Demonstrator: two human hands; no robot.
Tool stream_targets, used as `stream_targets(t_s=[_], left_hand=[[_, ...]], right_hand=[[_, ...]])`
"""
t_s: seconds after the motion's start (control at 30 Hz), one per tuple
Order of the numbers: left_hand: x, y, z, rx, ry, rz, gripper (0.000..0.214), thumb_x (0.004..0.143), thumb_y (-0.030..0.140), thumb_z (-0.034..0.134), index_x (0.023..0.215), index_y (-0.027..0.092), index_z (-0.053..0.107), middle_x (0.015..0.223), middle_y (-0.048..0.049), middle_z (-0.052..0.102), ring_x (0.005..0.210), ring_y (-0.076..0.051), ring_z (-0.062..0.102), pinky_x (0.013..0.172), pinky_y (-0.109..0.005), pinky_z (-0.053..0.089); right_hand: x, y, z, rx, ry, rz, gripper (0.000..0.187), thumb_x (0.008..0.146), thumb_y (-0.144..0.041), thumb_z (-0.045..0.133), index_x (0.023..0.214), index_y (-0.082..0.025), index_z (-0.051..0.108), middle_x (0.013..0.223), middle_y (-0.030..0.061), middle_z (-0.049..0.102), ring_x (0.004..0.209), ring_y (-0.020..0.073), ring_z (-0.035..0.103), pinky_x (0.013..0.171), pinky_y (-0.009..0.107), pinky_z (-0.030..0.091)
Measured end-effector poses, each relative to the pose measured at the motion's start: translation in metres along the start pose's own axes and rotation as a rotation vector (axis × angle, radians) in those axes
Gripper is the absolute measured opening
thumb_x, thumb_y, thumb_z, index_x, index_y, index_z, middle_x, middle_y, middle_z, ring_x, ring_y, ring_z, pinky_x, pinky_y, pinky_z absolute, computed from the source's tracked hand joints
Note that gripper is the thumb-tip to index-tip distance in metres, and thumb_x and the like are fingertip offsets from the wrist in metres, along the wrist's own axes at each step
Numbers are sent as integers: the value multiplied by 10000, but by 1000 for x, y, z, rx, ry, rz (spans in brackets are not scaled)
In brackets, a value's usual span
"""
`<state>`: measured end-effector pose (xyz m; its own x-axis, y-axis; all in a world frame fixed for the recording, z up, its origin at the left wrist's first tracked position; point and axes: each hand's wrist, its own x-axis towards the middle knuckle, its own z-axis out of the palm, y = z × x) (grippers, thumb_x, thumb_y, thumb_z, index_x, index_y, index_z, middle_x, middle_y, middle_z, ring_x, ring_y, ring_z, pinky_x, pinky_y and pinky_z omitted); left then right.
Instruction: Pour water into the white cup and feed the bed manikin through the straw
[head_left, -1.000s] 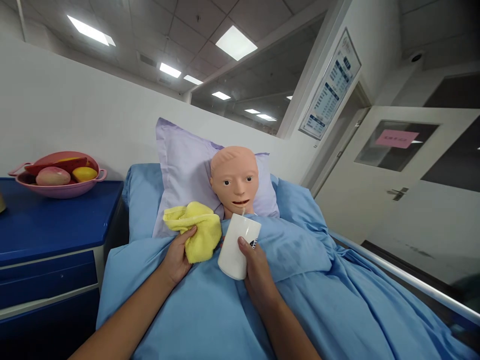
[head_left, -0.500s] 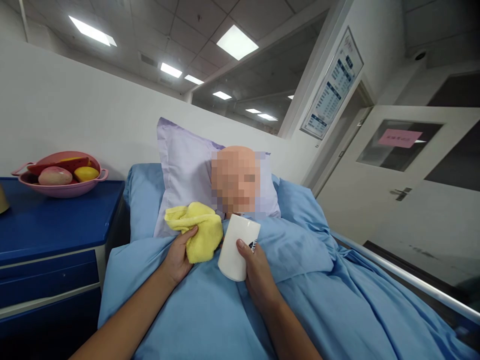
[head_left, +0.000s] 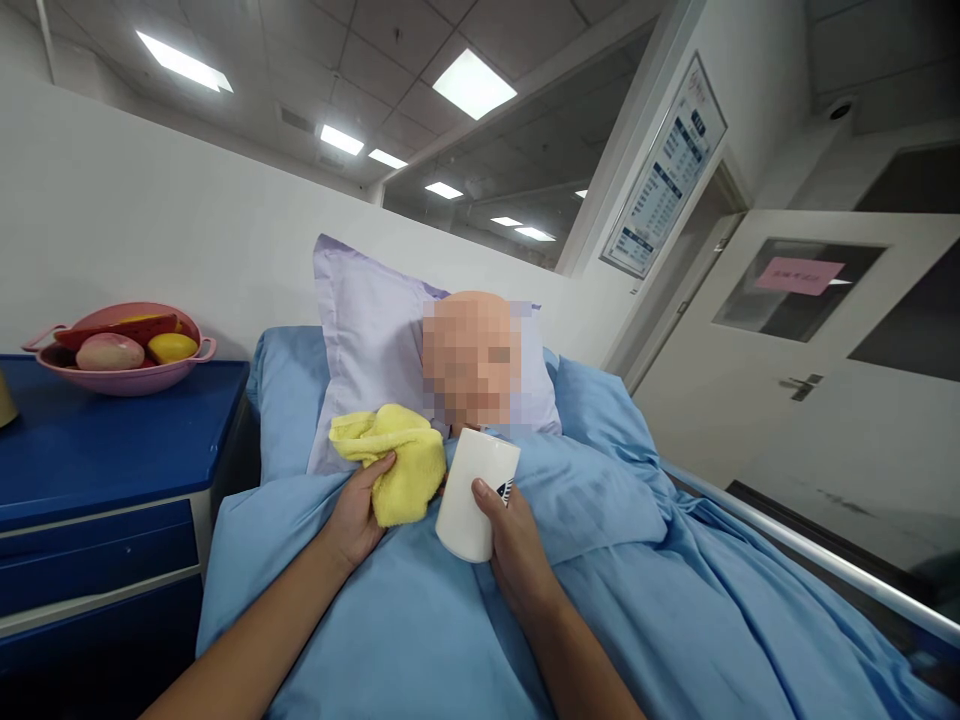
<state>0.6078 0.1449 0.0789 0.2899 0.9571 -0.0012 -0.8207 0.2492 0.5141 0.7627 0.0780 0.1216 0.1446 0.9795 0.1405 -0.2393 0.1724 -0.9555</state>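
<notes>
A training manikin (head_left: 471, 325) lies in a bed under a blue blanket (head_left: 592, 600), its head on a lilac pillow (head_left: 367, 340). My right hand (head_left: 510, 545) is wrapped around a white cup (head_left: 472, 485), tilted toward the manikin's chin. My left hand (head_left: 354, 515) grips a bunched yellow cloth (head_left: 397, 455) held beside the manikin's neck, just left of the cup.
A blue bedside cabinet (head_left: 97, 450) stands at the left, with a pink bowl (head_left: 120, 378) of fruit on it. A metal bed rail (head_left: 817, 560) runs along the right side. A white door (head_left: 810, 390) and a wall chart (head_left: 664, 180) are behind.
Both hands have hardly moved; the cup and cloth stay at the manikin's chin.
</notes>
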Motion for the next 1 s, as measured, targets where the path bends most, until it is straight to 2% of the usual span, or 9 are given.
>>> stream_targets(t_s=[0.2,0.4,0.47,0.53,0.67,0.77,0.87,0.93,1.0], left_hand=[[1,0,1,-2,24,1,455,836,189,635,1278,128,542,1181,-125,683,1025,-253,677,935,-351,549],[-3,0,7,70,30,25,440,819,207,659,1240,121,566,1127,-130,704,1036,-266,672,923,-368,548],[-7,-2,15,167,68,110,424,800,233,690,1204,145,594,1099,-112,715,1059,-276,660,928,-379,540],[-11,-4,29,309,127,270,381,779,249,719,1144,181,634,1093,-84,718,1123,-281,623,990,-388,494],[-9,-8,66,566,161,612,256,768,192,713,1018,238,678,1247,-30,648,1356,-239,401,1195,-355,195],[5,-4,98,658,-61,635,261,718,71,709,913,244,695,1301,-39,614,1446,-218,223,1216,-366,78],[22,1,122,743,-426,511,289,723,43,681,950,219,705,1309,-92,603,1421,-251,288,1194,-425,178],[33,2,125,820,-581,457,321,720,29,675,992,197,707,1272,-123,626,1369,-255,387,1180,-405,217],[43,0,117,938,-644,441,326,707,23,681,982,194,719,1202,-134,664,1321,-256,455,1185,-393,193]], right_hand=[[1,2,-1,-15,19,-10,514,686,-508,762,1063,-179,645,899,75,712,774,232,654,684,347,525],[-1,10,-1,-139,80,-190,508,638,-486,796,1023,-201,627,886,55,711,800,244,652,703,359,533],[-4,12,0,-153,138,-256,488,639,-471,794,1010,-206,619,873,43,707,797,237,646,711,356,528],[-6,12,0,-151,211,-313,505,637,-465,793,1025,-202,603,877,41,702,793,233,643,716,356,524],[-8,8,-4,-161,366,-369,591,672,-473,772,1141,-194,546,941,49,686,834,232,639,758,360,517],[-6,2,-7,-135,423,-349,608,702,-487,746,1190,-200,524,1010,59,679,894,240,639,800,361,510],[-1,-1,-9,-62,440,-384,591,716,-477,737,1199,-205,531,1135,74,658,1019,251,620,877,354,492],[3,0,-10,7,428,-384,602,729,-485,725,1223,-206,523,1144,73,660,1027,255,625,882,363,496],[6,4,-12,64,408,-344,616,746,-495,710,1251,-207,507,1089,64,681,953,253,653,830,375,521]])
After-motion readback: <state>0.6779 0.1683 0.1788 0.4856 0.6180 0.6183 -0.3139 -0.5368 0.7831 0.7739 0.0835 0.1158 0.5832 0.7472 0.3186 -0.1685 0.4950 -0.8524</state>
